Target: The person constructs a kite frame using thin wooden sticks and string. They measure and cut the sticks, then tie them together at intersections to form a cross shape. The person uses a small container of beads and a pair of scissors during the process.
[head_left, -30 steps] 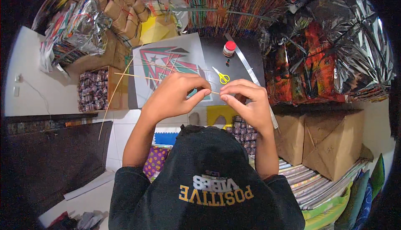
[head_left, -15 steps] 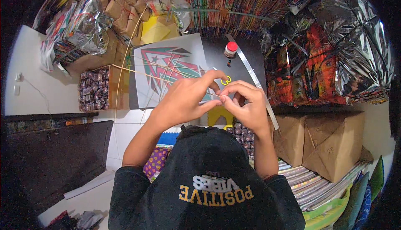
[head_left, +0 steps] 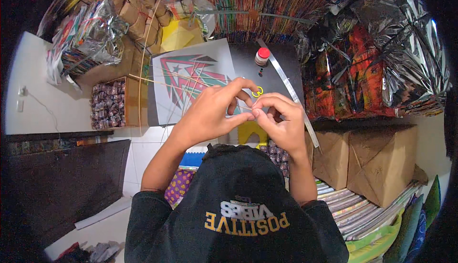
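Observation:
My left hand [head_left: 210,112] and my right hand [head_left: 281,120] meet over the near part of the work surface, thumbs and forefingers pinched close together. Between the fingertips runs a thin stick or strand, and its exact joint is too small to make out. Several thin pale sticks [head_left: 143,80] fan out to the left from behind my left hand. One long stick bends in a curve at the left. Under them lies a white sheet [head_left: 222,53] with a red, green and black star design. Yellow-handled scissors [head_left: 257,91] lie just beyond my fingers, their blades largely hidden.
A red-lidded jar [head_left: 262,57] and a metal ruler [head_left: 281,77] rest on the dark board [head_left: 291,55]. Bundled colourful sheets [head_left: 257,19] line the back. Foil-wrapped bundles [head_left: 353,72] and brown paper packages [head_left: 381,158] stand right, a box of small packs [head_left: 107,105] left.
The long curved stick at the left has shifted slightly. My left middle fingers have drawn a little away from the right hand, while both pinches stay in place.

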`<state>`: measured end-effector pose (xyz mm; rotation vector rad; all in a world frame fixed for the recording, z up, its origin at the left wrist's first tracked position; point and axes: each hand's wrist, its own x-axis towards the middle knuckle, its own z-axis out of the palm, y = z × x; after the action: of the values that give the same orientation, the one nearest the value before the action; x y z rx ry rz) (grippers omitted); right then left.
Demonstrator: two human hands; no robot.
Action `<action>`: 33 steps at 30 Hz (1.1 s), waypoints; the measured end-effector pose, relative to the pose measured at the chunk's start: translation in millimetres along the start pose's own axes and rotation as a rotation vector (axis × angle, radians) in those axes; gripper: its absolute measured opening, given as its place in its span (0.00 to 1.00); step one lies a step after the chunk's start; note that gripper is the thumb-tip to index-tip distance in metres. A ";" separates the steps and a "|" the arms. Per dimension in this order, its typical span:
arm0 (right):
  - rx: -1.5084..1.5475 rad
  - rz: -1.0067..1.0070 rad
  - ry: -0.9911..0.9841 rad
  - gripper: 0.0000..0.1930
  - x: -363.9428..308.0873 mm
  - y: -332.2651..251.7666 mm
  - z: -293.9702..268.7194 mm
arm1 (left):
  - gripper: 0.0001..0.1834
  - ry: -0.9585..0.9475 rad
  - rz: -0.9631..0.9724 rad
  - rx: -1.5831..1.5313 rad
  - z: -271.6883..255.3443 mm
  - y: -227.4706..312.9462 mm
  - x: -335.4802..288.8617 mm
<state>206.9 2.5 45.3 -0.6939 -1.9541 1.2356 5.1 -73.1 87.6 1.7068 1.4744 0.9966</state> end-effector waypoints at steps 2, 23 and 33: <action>0.002 0.014 0.008 0.06 -1.3 -1.1 -0.7 | 0.21 0.002 -0.036 -0.025 1.3 0.6 -0.2; -0.006 -0.062 -0.005 0.06 -3.9 -5.0 1.4 | 0.08 0.075 -0.071 0.092 -3.8 -7.1 -8.2; 0.013 -0.003 -0.003 0.06 -4.6 -2.0 1.8 | 0.08 0.036 0.024 0.058 -6.2 -0.5 -7.8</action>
<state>208.2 -2.7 45.3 -0.6824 -1.9469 1.2472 -1.1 -80.7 89.2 1.7602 1.5225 1.0114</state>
